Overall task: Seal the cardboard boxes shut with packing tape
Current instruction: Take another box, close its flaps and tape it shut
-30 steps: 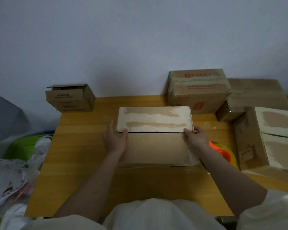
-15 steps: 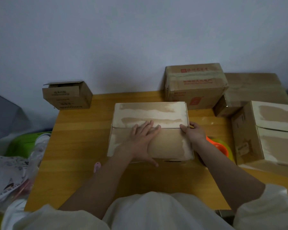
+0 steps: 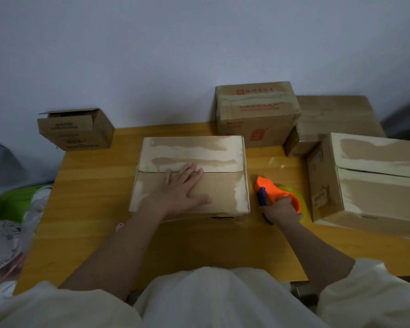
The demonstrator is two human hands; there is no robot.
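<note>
Flaps closed, no tape yet: your left hand (image 3: 181, 189) lay flat on the box (image 3: 192, 174); your right hand (image 3: 281, 209), at three o'clock, gripped the tape dispenser (image 3: 273, 194).

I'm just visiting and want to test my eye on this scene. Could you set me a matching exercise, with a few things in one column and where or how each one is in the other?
Things:
1. left hand
2. right hand
3. small box
4. tape dispenser

States:
A. top flap open, at the table's far left corner
B. orange, right of the middle box
C. pressed flat on the closed flaps
D. gripping the dispenser

Pairs: 1-C, 2-D, 3-A, 4-B
</note>
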